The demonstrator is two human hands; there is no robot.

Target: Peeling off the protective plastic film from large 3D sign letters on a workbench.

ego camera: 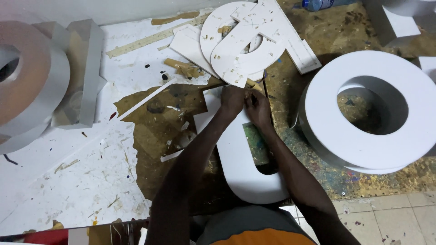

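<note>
Both hands — left hand point(232, 100), right hand point(257, 108) — pinch the top edge of the white U-shaped letter point(245, 172); next move needs steady, fine finger pressure.

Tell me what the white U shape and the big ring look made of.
U shape: seems rigid foam board or plastic sheet, matte white, with thin flat cut edges. Ring: likely the same sheet, smooth matte face and a curved side band. Neither is certain.

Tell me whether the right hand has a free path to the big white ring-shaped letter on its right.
Probably yes. The right hand is at the top of the white U-shaped letter, and only bare, paint-flecked table lies between it and the white ring-shaped letter. Nothing visible blocks the way.
</note>
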